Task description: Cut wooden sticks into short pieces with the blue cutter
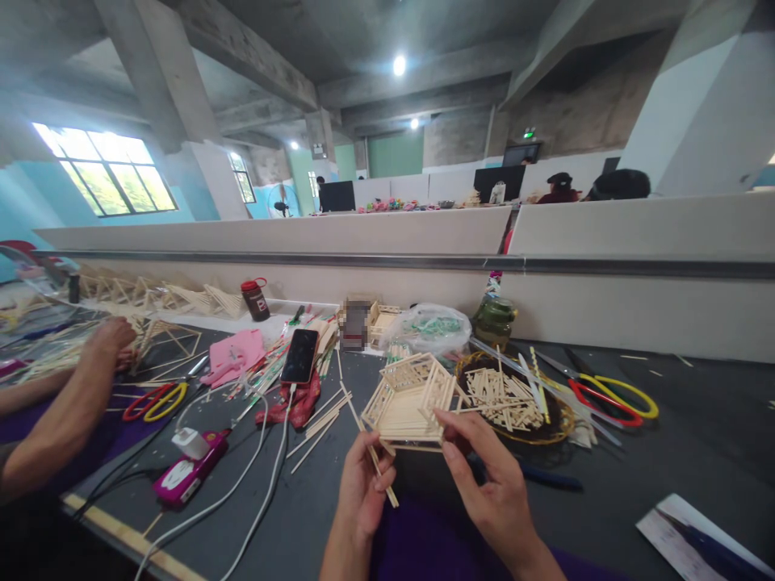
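**Model between your hands, its near edge running from one to the other**

Leftmost, the phone (299, 357) lies on the desk (296, 524), with loose sticks (327, 417) in front of it and to its right. Next comes your left hand (363, 484), its fingers curled round a held stick (392, 494) (perhaps two; the lower end looks doubled). The held stick slants, far end up to the left, near end down to the right, so it crosses the direction of the model's near edge instead of following it.

The model (408, 411) sits in the middle, just ahead of both hands. Your left fingertips are at its near left corner, your right hand (490, 468) at its near right corner. Your right forefinger and thumb are at that corner; you can't tell from here whether they grip it. Nor can you tell whether the model's underside bears on the desk.

I'd judge neither hand clearly nearer to the model; the held stick is on your left. Beyond your right hand, the basket (554, 436) carries short sticks (500, 395), so your right is the nearer hand to those. Scissors (623, 421) lie farther right.
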`<state>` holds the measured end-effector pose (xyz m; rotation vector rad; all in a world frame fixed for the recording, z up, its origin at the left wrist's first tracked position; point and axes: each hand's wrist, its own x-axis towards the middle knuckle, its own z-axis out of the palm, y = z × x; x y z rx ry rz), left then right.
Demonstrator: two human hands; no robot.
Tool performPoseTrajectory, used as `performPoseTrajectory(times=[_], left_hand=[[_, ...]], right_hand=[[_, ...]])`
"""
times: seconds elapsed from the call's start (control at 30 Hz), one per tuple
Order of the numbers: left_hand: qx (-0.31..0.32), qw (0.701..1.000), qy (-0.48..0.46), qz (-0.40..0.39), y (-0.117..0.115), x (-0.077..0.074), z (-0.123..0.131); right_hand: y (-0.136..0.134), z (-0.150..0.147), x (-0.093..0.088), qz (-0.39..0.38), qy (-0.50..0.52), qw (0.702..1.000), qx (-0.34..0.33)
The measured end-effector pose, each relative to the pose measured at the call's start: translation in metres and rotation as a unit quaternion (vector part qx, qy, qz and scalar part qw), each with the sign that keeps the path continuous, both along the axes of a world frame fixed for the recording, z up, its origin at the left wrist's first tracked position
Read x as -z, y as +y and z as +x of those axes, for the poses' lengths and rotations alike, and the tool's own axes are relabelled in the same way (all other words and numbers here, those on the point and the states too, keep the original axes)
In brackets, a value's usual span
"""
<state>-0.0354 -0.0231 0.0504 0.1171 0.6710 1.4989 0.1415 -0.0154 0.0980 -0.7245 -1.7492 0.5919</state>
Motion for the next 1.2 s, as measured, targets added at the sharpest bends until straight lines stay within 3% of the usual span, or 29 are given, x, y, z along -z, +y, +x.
performPoseTrajectory(times=[0.77, 1.2], left_hand=[[0.003, 1.0, 0.013, 0.016, -0.0005, 0.0006, -0.0005], [0.005, 1.0, 0.008, 0.015, -0.0005, -0.0027, 0.0008]], right_hand=[[0.0011, 0.0005, 0.0052, -0.032, 0.015, 0.999, 0.016], [-0.0003, 0.0, 0.0008, -0.012, 0.008, 1.0, 0.005]])
